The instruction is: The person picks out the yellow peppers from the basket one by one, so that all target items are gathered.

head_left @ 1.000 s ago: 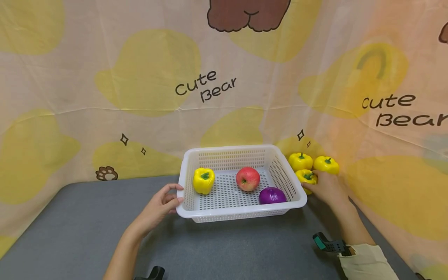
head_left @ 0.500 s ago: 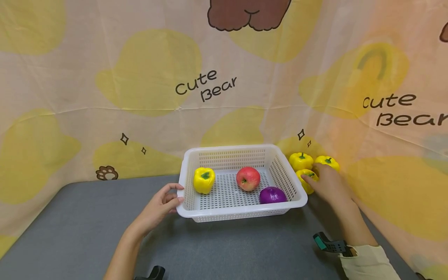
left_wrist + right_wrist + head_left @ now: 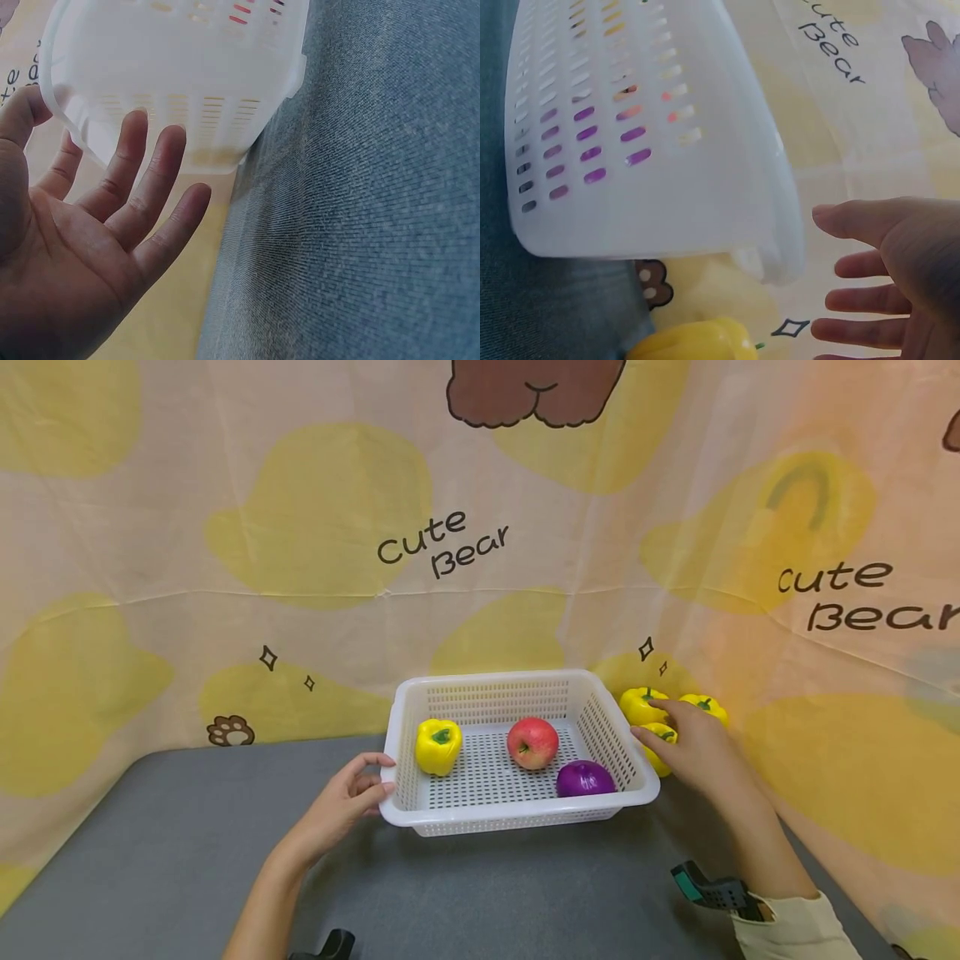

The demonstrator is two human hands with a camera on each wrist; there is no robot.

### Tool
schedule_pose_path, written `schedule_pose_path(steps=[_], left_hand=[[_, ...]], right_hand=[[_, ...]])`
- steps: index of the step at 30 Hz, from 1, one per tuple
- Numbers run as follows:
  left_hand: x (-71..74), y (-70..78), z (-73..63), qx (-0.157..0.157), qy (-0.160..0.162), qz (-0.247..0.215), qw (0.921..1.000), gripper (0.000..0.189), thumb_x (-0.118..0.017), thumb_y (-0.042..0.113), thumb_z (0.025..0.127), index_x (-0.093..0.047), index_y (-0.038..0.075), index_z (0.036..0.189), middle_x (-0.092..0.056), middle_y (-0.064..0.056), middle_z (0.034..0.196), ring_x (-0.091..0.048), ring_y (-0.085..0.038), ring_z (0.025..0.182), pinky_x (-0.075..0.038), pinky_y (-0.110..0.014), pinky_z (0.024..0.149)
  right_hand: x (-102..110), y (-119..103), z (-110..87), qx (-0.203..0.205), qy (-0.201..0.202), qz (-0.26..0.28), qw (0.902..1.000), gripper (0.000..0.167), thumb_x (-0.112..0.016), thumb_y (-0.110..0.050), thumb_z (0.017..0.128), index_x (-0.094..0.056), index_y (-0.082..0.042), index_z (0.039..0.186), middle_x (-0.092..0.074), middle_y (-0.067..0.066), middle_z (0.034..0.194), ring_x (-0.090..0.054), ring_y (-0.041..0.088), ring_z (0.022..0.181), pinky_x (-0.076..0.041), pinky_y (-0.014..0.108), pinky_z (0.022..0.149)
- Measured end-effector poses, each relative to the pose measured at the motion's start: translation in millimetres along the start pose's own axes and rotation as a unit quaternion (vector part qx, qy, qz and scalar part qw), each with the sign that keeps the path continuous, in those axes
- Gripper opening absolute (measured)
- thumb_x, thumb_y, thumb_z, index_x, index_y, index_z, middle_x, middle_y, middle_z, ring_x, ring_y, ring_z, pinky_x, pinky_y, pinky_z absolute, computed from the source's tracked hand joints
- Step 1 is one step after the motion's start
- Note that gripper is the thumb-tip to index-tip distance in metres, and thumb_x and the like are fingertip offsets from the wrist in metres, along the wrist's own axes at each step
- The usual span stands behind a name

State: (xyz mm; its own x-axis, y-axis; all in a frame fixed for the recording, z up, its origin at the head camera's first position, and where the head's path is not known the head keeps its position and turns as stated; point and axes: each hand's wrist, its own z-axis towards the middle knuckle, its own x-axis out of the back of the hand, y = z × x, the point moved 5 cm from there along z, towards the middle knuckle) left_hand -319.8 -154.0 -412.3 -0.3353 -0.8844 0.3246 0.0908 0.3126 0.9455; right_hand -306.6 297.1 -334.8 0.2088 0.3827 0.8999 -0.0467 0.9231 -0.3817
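Note:
A white plastic basket [image 3: 517, 817] holds a yellow bell pepper [image 3: 437, 752], a red apple [image 3: 533, 743] and a round, glossy purple vegetable [image 3: 585, 779]. My left hand [image 3: 341, 806] grips the basket's left rim between thumb and fingers; in the left wrist view the other fingers spread beneath it. Just outside the right wall sit a front yellow bell pepper [image 3: 660, 767], a back one [image 3: 636, 703] and a right one [image 3: 708, 703]. My right hand [image 3: 701, 743] hovers over these peppers with extended fingers and nothing held, its fingertips near the basket's right rim in the right wrist view.
The basket stands on a grey cloth-covered table [image 3: 480, 893]. A printed fabric backdrop [image 3: 322, 635] rises right behind the basket and continues along the right side, close to the peppers and right arm.
My right hand has lifted off the peppers and shifted slightly left toward the basket's right rim, its fingers opening out. The left hand and the basket stay in place.

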Motion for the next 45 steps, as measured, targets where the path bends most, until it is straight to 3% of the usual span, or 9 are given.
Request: schedule_pose_path(steps=[11,22,30,37,45], left_hand=[[0.1,0.0,0.0,-0.007,-0.003,-0.002,1.0,0.045,-0.061,0.025,0.101,-0.042,0.005,0.137,-0.068,-0.023,0.122,-0.067,-0.021,0.099,-0.056,-0.031,0.089],[0.5,-1.4,-0.9,-0.01,-0.001,-0.008,0.9999,0.044,-0.061,0.023,0.101,-0.042,0.003,0.136,-0.068,-0.025,0.12,-0.068,-0.018,0.096,-0.056,-0.029,0.087],[-1.9,-0.9,1.1,-0.006,0.0,-0.006,1.0,0.044,-0.061,0.024,0.1,-0.043,0.005,0.135,-0.068,-0.024,0.12,-0.068,-0.021,0.097,-0.056,-0.026,0.086],[-2.4,-1.2,0.5,-0.01,-0.002,-0.006,0.9999,0.042,-0.06,0.022,0.101,-0.043,0.003,0.135,-0.069,-0.024,0.116,-0.068,-0.018,0.094,-0.056,-0.027,0.085],[-1.2,-1.6,0.4,-0.005,0.006,-0.008,0.9999,0.041,-0.06,0.021,0.101,-0.043,0.004,0.134,-0.068,-0.021,0.111,-0.067,-0.017,0.092,-0.056,-0.027,0.084]], right_hand=[[7,-22,-8.3,0.03,0.011,0.003,0.9995,0.067,-0.068,-0.044,0.093,-0.053,-0.001,0.142,-0.057,0.028,0.141,-0.057,0.049,0.122,-0.051,0.064,0.095],[21,-49,-19.7,0.08,0.031,0.051,0.995,0.063,-0.069,-0.047,0.093,-0.056,-0.008,0.141,-0.065,0.023,0.132,-0.064,0.045,0.114,-0.055,0.06,0.091],[29,-75,-22.9,0.138,0.07,0.115,0.9812,0.052,-0.073,-0.036,0.092,-0.062,-0.011,0.135,-0.068,0.014,0.13,-0.067,0.035,0.113,-0.057,0.056,0.089],[24,-104,-18.3,0.152,0.05,0.15,0.9756,0.053,-0.073,-0.035,0.092,-0.06,-0.016,0.14,-0.065,0.011,0.138,-0.066,0.032,0.119,-0.056,0.054,0.093],[9,-140,-10.0,0.202,0.059,0.177,0.9614,0.051,-0.078,-0.03,0.089,-0.063,-0.014,0.135,-0.068,0.006,0.133,-0.066,0.025,0.116,-0.058,0.047,0.093]])
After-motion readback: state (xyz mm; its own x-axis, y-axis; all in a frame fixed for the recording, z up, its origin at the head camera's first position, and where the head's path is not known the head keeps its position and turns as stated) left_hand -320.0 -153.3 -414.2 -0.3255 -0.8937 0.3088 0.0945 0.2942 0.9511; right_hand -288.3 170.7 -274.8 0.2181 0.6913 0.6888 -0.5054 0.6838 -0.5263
